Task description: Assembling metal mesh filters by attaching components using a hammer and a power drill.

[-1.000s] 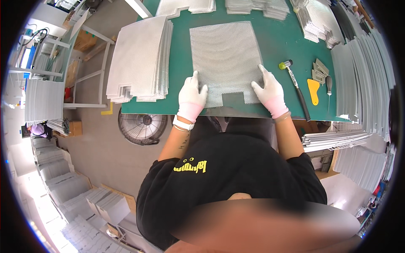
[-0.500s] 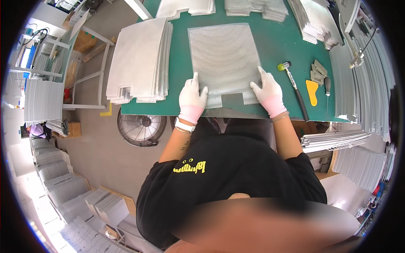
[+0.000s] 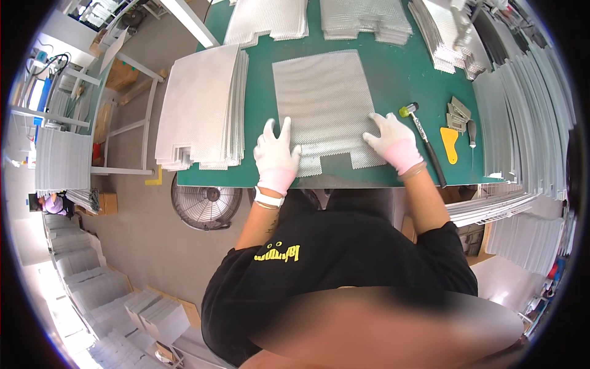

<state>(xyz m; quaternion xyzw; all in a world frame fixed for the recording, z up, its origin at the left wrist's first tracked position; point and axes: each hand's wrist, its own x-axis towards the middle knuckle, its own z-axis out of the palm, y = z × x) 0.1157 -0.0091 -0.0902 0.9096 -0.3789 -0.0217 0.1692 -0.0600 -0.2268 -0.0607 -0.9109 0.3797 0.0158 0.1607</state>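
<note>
A silvery mesh sheet [image 3: 326, 101] with a square notch in its near edge lies flat on the green tabletop [image 3: 261, 86]. My left hand [image 3: 275, 157], in a white glove with a pink cuff, rests by the sheet's near left edge, its fingers spread and the thumb over the mesh. At the near right edge is my right hand [image 3: 393, 142], gloved alike, with fingers stretched and the thumb on or just above the sheet. Neither hand is gripping the sheet.
A stack of notched mesh sheets [image 3: 200, 107] stands to the left, with more stacks [image 3: 365, 21] along the far side. To the right lie a mallet [image 3: 424, 138], a yellow scraper [image 3: 450, 144], a screwdriver [image 3: 472, 134] and small metal plates [image 3: 458, 115]. A floor fan [image 3: 209, 200] stands below the table's left corner.
The whole table sits lower in the picture as the view has shifted. My left hand's fingers have spread wider and come off the sheet's left edge a little. The sheet stays flat.
</note>
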